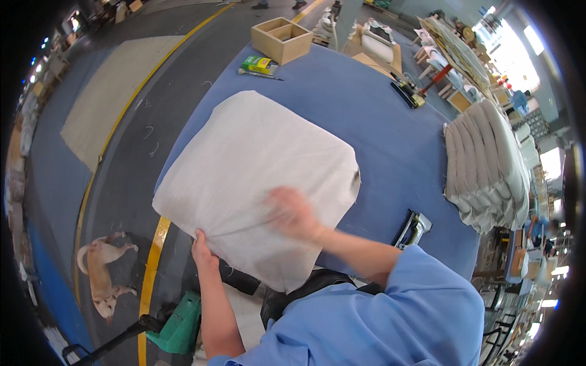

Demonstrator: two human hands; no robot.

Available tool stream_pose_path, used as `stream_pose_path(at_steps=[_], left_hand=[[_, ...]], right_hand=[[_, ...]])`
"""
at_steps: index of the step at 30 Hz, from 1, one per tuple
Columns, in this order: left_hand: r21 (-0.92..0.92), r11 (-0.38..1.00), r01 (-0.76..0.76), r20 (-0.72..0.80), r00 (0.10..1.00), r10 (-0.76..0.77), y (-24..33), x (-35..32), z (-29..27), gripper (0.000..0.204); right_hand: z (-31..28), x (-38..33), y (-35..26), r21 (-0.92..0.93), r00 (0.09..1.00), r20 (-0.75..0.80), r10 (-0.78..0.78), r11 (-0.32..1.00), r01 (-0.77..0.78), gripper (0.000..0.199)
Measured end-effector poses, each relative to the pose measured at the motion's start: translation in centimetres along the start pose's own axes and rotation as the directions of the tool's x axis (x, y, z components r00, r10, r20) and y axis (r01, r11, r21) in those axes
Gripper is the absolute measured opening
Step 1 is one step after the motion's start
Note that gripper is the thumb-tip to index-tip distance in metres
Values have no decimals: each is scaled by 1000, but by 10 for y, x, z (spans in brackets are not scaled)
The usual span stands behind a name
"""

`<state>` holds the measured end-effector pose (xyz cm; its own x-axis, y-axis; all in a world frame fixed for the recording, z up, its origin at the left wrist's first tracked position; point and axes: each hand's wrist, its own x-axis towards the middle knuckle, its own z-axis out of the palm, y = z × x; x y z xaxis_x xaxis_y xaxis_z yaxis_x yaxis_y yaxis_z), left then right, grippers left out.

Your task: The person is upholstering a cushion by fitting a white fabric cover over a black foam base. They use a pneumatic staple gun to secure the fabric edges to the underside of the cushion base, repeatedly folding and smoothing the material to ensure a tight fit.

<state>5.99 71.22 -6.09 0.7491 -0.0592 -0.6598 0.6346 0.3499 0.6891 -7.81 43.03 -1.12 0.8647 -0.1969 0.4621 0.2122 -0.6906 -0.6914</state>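
A squarish, off-white, fabric-covered seat cushion (262,146) lies across the table's near left part, its near corner overhanging toward my body. A crease runs over its cloth, and a dark mark shows at its right corner. My left hand (206,251) grips the near left edge, the thumb on top and the other fingers mostly hidden beneath. Over the near middle of the cloth is my right hand (294,215), smeared by motion; its fingers cannot be made out, nor whether they touch the cloth.
A staple gun (413,229) rests on the blue table (390,165) right of my arm, another tool (408,93) at the far right edge. Farther off are a wooden box (282,39), a green-yellow packet (257,64) and stacked cushions (485,165). A dog (102,274) lies on the floor.
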Motion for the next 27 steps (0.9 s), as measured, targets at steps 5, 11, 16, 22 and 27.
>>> stream_pose_path(at_steps=[5, 11, 16, 22, 27], left_hand=[[28, 1000, 6, -5, 1000, -6, 2, 3, -5, 57], [23, 999, 35, 63, 997, -36, 7, 5, -14, 58], [23, 999, 37, 3, 999, -37, 4, 10, -5, 58], [17, 999, 40, 22, 999, -40, 2, 4, -9, 61], [2, 999, 35, 14, 999, -35, 3, 9, -14, 59]], right_hand=[[-165, -20, 63, 189, 209, -388, 898, 299, -935, 57], [-108, -73, 55, 562, 108, 200, 974, -23, -827, 62], [-118, -89, 57, 665, 152, 142, 978, 19, -747, 57], [-35, -119, -24, 723, 172, 462, 870, -257, -642, 71], [-23, -152, -62, 627, 216, 511, 832, -189, -756, 58]])
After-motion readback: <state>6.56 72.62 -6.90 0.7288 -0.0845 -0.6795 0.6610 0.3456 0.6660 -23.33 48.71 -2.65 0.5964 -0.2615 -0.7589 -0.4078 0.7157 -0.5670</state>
